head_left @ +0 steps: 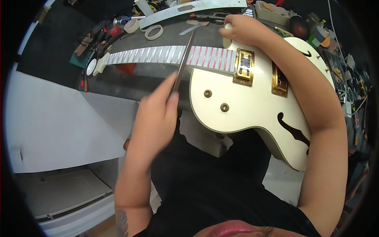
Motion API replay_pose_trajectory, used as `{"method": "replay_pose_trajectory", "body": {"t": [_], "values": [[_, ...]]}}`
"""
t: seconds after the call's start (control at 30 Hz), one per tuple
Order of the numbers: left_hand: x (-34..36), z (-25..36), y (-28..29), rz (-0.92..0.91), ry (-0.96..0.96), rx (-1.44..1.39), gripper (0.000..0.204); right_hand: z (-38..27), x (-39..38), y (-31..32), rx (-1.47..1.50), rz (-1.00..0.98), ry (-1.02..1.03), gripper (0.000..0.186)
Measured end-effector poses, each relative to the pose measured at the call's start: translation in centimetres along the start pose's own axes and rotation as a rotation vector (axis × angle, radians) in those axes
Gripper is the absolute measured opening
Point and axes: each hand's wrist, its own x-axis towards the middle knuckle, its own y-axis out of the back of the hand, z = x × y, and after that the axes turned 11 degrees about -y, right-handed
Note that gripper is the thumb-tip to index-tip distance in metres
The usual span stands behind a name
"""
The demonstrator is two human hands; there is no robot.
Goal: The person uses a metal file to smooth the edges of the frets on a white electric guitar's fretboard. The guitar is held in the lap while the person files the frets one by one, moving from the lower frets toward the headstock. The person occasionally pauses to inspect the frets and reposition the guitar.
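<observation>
Left hand [158, 112] gripping file [183, 63], right hand [245, 29] on guitar [252, 104] (any lettering illegible)

On the bench [173, 28] lie two tape rolls [131, 26] near a long pale plate [213, 5], a green mat [77, 59] beside a brown block [83, 44] at left, and a pale box [272, 19] toward the right.

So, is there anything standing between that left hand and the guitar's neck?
Only the slim dark tool that the left hand itself holds: it slants across the guitar neck. Nothing else visible stands between them; whether the tool touches the neck is hard to tell.
</observation>
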Motion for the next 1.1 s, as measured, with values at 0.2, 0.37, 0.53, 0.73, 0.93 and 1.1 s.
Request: {"method": "replay_pose_trajectory", "body": {"t": [0.2, 0.37, 0.53, 0.73, 0.93, 1.1], "values": [[1.3, -0.9, -0.5, 0.056, -0.036, -0.066, 0.047, -0.4, 0.5, 0.0, 0.006, -0.021, 0.035, 0.055], [-12.1, 0.6, 0.8, -0.016, 0.115, -0.065, 0.057, 0.5, 0.1, 0.1, -0.023, 0.005, 0.015, 0.054], [-13.5, 1.3, 1.3, 0.037, 0.077, 0.038, 0.057, 0.0, 0.1, 0.3, -0.043, -0.019, 0.014, 0.053], [-10.6, 1.7, -0.7, 0.047, -0.138, 0.388, 0.058, 0.7, 0.5, 0.2, -0.046, -0.023, 0.047, 0.056], [-6.9, 1.8, -2.1, 0.073, -0.19, 0.53, 0.053, 0.6, 0.1, 0.2, -0.064, 0.01, 0.019, 0.056], [5.0, 1.4, -1.7, 0.123, -0.249, 0.58, 0.038, -1.8, -0.2, 1.1, -0.009, -0.073, 0.026, 0.058]]}}
